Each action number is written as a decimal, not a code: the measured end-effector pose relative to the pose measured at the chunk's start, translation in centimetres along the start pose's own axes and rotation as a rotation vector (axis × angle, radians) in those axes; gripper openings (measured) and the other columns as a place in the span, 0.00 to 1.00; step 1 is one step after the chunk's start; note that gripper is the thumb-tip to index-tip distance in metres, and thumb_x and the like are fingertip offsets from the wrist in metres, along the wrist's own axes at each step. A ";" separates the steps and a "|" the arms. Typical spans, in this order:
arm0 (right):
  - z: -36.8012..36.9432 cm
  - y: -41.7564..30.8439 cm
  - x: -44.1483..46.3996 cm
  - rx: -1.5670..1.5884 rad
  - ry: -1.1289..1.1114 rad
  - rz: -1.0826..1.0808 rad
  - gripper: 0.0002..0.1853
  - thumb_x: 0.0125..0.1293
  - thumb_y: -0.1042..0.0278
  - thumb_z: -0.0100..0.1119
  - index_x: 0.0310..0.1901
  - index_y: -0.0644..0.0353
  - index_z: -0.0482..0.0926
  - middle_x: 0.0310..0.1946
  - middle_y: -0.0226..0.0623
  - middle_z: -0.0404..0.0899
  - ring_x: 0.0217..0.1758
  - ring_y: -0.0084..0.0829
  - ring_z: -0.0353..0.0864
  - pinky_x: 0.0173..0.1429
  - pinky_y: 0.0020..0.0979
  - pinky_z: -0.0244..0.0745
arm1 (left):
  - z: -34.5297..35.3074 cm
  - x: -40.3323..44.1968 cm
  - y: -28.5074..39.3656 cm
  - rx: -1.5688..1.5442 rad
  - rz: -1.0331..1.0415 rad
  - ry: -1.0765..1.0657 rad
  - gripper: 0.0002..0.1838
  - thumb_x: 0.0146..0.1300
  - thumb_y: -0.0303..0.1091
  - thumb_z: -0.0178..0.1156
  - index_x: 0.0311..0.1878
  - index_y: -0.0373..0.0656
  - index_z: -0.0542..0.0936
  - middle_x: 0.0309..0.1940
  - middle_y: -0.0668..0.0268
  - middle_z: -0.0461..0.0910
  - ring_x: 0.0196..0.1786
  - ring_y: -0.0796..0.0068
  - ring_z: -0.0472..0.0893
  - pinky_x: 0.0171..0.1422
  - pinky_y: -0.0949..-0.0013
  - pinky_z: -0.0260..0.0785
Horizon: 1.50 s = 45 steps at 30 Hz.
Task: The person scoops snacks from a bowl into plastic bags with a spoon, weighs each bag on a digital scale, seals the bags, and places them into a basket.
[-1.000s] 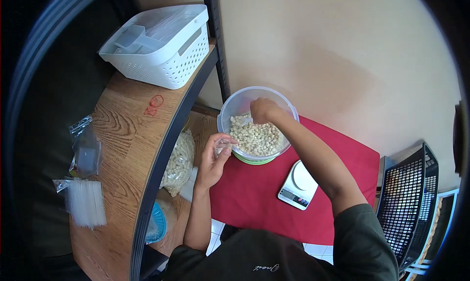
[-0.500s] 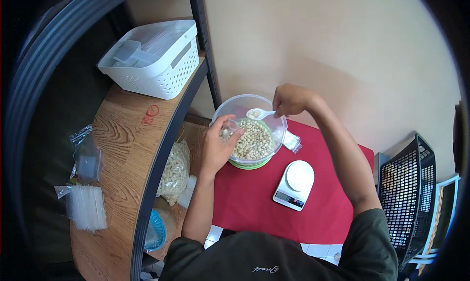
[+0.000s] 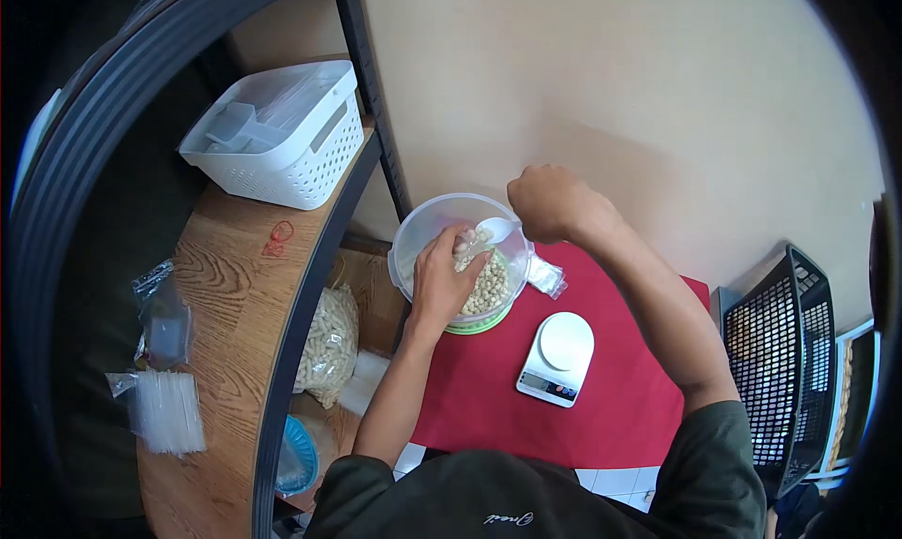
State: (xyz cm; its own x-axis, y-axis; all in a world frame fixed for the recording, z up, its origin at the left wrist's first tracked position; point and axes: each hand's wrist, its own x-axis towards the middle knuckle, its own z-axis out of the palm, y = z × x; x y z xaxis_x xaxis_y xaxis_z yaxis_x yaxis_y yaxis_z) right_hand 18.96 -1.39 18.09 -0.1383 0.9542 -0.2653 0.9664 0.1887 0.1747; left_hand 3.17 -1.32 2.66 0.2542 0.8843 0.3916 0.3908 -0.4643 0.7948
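Pale nut-like pieces (image 3: 486,293) fill the lower part of a large clear plastic tub (image 3: 420,227), which shows green at its base. My left hand (image 3: 443,281) is closed around a small clear plastic bag (image 3: 466,246) with some of the pieces in it, over the tub's left side. From the right, my right hand (image 3: 552,203) grips the handle of a white spoon (image 3: 495,228). The spoon's bowl is tilted at the bag's mouth, and a few pieces show there. My right fingertips are mostly hidden behind the hand.
On the red cloth (image 3: 620,379) stand a white digital scale (image 3: 556,359) and clear plastic packaging (image 3: 547,276). To the left, a wooden shelf (image 3: 221,304) holds a white basket (image 3: 282,154) and plastic bags (image 3: 167,410). A black crate (image 3: 775,370) stands at right; a filled bag (image 3: 329,342) sits below the shelf.
My left hand has raised the small bag toward the spoon. My right hand has turned and tipped the spoon into the bag's mouth. The camera view has shifted slightly.
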 end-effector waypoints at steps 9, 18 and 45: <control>-0.7 -0.6 -1.0 -0.094 0.069 -0.029 0.08 0.56 0.75 0.58 0.32 0.61 0.87 0.34 0.46 0.86 0.41 0.43 0.88 0.44 0.40 0.83 | 0.2 -0.2 -0.4 -0.022 -0.001 0.050 0.26 0.52 0.33 0.76 0.53 0.35 0.79 0.39 0.53 0.84 0.43 0.59 0.83 0.49 0.61 0.75; -0.9 -1.3 -1.7 -0.100 0.126 -0.059 0.06 0.55 0.74 0.60 0.31 0.60 0.87 0.33 0.45 0.86 0.39 0.42 0.88 0.42 0.39 0.83 | 0.0 -0.4 -0.8 -0.087 0.059 0.022 0.25 0.55 0.33 0.74 0.53 0.33 0.78 0.38 0.53 0.84 0.42 0.62 0.84 0.50 0.63 0.75; 4.8 -2.6 -5.6 1.025 0.287 -0.297 0.10 0.60 0.67 0.68 0.35 0.68 0.85 0.27 0.44 0.84 0.29 0.32 0.83 0.38 0.34 0.77 | -3.0 -2.1 2.3 -1.114 -0.129 -0.712 0.43 0.71 0.70 0.29 0.80 0.54 0.41 0.36 0.49 0.83 0.24 0.65 0.84 0.19 0.71 0.73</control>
State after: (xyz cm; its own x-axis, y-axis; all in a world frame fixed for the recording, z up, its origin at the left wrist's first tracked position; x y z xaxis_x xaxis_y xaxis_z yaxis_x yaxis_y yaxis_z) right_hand 18.23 -8.29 14.59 -0.3115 0.9463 0.0870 0.5893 0.2642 -0.7635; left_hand 0.83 -4.11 5.02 0.8084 0.5417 0.2303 -0.3956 0.2103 0.8940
